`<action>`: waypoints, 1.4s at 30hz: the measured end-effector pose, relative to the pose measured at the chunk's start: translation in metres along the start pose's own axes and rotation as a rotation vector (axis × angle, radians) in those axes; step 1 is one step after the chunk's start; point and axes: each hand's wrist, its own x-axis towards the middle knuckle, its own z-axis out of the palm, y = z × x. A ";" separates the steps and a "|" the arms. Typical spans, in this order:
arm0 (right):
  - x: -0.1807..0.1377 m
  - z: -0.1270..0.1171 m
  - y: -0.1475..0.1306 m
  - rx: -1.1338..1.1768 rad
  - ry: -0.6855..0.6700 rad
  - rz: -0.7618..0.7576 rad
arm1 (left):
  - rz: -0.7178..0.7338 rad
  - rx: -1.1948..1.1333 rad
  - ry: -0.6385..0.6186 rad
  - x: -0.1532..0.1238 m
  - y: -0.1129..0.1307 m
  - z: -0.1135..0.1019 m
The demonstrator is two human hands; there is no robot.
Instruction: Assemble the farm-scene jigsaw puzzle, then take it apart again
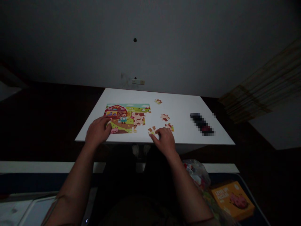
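A partly joined farm jigsaw puzzle (124, 124) lies on the white table, with a red barn, a figure in blue and part of a cow. My left hand (97, 131) rests over its lower left edge, thumb and index finger apart. To the right of the joined part, my right hand (166, 140) has its thumb and index finger on a loose puzzle piece (152, 129); its other fingers are curled. Just above that hand lies a green-edged piece (170, 126), partly covered by the fingers. Farther up are a cow piece (165, 117) and another piece (158, 101).
A blurred dark object (201, 124) lies on the right of the white table (183, 108). Near my right arm are a clear plastic bag (198, 172) and an orange puzzle box (231, 201). A wall with sockets (138, 82) stands behind the table.
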 end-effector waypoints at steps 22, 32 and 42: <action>0.001 0.006 0.006 0.005 0.078 -0.047 | 0.007 -0.006 0.021 0.000 -0.002 0.002; 0.021 -0.007 0.009 0.133 0.055 0.034 | 0.015 0.010 0.024 -0.001 -0.001 0.002; 0.193 -0.002 0.050 -0.176 -0.201 0.203 | 0.019 0.015 0.026 -0.003 0.001 -0.002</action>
